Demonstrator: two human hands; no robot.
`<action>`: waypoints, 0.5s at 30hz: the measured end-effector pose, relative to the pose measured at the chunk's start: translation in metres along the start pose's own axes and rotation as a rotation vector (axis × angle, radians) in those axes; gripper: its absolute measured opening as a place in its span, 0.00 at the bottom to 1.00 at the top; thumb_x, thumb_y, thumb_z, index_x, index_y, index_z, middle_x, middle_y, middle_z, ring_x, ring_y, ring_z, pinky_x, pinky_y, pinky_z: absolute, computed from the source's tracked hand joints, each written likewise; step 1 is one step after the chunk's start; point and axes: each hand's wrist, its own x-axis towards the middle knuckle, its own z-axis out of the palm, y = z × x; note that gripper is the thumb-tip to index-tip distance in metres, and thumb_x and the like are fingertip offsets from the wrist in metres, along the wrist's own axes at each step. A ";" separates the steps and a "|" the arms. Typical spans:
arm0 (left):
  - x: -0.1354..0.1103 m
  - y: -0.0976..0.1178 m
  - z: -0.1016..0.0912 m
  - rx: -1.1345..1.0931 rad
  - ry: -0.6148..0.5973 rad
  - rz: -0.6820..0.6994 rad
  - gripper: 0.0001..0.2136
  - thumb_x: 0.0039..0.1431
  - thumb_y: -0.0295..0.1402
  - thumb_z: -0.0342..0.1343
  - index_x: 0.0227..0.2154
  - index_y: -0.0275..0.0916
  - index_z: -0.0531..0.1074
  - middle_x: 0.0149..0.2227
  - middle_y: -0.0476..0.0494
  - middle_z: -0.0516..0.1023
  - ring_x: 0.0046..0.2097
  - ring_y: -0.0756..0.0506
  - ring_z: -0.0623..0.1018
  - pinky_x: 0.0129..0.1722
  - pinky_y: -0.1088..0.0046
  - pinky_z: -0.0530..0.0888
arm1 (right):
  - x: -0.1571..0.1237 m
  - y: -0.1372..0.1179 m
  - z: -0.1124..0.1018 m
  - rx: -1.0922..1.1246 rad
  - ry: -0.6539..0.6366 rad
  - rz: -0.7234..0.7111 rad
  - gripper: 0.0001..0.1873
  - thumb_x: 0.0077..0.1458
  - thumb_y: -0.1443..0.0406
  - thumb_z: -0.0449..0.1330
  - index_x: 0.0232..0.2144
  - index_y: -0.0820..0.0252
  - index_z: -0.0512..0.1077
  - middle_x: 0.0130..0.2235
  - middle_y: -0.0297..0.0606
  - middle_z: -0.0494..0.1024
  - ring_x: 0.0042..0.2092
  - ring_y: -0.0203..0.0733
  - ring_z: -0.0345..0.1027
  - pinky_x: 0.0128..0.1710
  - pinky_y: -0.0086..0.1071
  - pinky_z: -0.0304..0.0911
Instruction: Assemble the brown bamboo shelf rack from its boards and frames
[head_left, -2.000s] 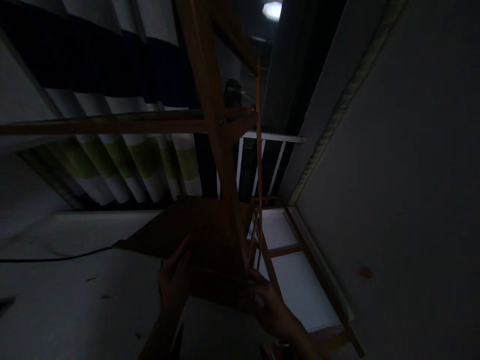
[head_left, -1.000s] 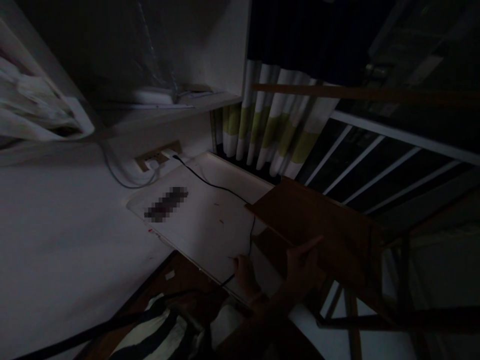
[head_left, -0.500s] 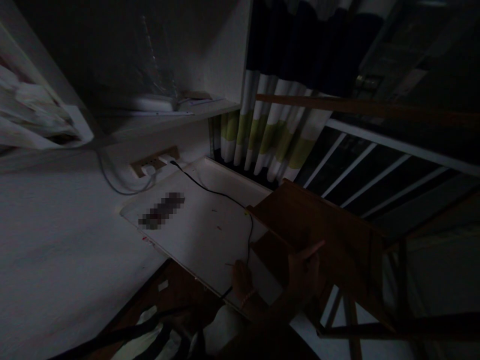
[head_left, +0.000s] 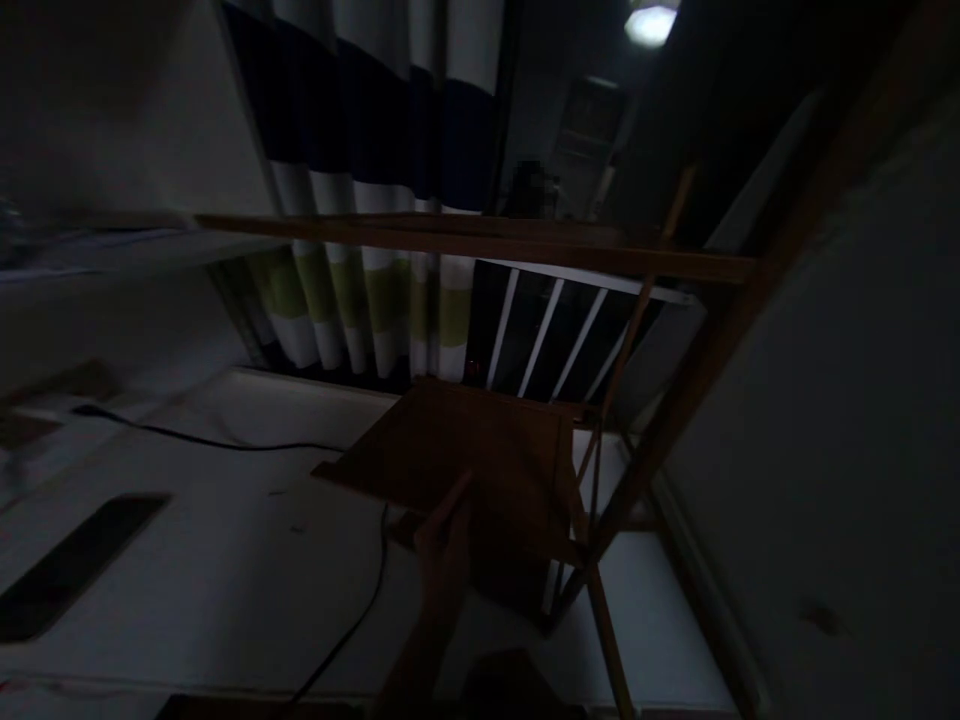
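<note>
In the dim head view, my left hand (head_left: 442,545) reaches up from the bottom middle. It is at the front edge of a brown wooden board (head_left: 480,450), part of a wooden rack with slanting posts. One finger or the thumb lies stretched over the board's top; the others look curled at its edge, though darkness hides their grip. Under the board a black cable (head_left: 360,610) runs across the white tabletop (head_left: 225,560). My right hand cannot be made out; a dark shape at the bottom middle is too dim to name.
A dark flat phone (head_left: 82,565) lies on the tabletop at left. A wooden rail (head_left: 480,238) crosses above the board, and a thick post (head_left: 705,370) slants up at right. Behind hang striped curtains (head_left: 360,290) and white window bars (head_left: 544,335). Right stands a wall (head_left: 847,460).
The view has turned to the right, so table, curtains and board appear further left. The second hand, with a bracelet, which was by the cable, is no longer seen. My left hand stays at the board.
</note>
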 end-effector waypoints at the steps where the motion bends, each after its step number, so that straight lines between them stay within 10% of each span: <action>1: 0.001 -0.003 0.000 -0.008 0.008 -0.021 0.19 0.49 0.40 0.53 0.45 0.40 0.71 0.39 0.45 0.77 0.25 0.52 0.73 0.21 0.79 0.68 | -0.014 0.005 -0.010 0.030 0.024 0.032 0.14 0.56 0.61 0.53 0.44 0.58 0.66 0.47 0.39 0.67 0.44 0.42 0.64 0.42 0.38 0.64; 8: 0.001 -0.004 0.001 -0.105 0.114 0.019 0.18 0.45 0.39 0.57 0.40 0.37 0.73 0.47 0.43 0.73 0.49 0.42 0.71 0.44 0.72 0.71 | -0.069 0.053 -0.080 0.283 0.244 0.229 0.18 0.54 0.52 0.52 0.29 0.61 0.70 0.23 0.33 0.68 0.22 0.32 0.62 0.20 0.27 0.58; 15: -0.005 0.013 0.009 -0.115 0.197 -0.049 0.18 0.43 0.38 0.58 0.40 0.39 0.73 0.48 0.45 0.72 0.53 0.40 0.67 0.54 0.64 0.64 | -0.022 0.080 -0.164 0.840 0.807 0.269 0.17 0.35 0.56 0.67 0.22 0.64 0.70 0.19 0.30 0.67 0.20 0.27 0.55 0.19 0.23 0.49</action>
